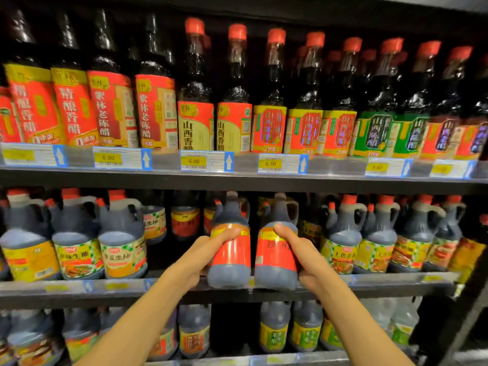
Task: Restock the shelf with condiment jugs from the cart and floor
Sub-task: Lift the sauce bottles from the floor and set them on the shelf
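Two dark condiment jugs with red and orange labels stand side by side at the front edge of the middle shelf. My left hand grips the left jug from its left side, thumb across the top of the label. My right hand grips the right jug from its right side in the same way. Both jugs are upright, their bases on or just above the shelf lip. Behind them the shelf is dark, with a few jugs set further back.
Handled jugs with yellow labels fill the middle shelf to the left, and similar ones to the right. Tall vinegar bottles line the upper shelf above price tags. More jugs stand on the lower shelf.
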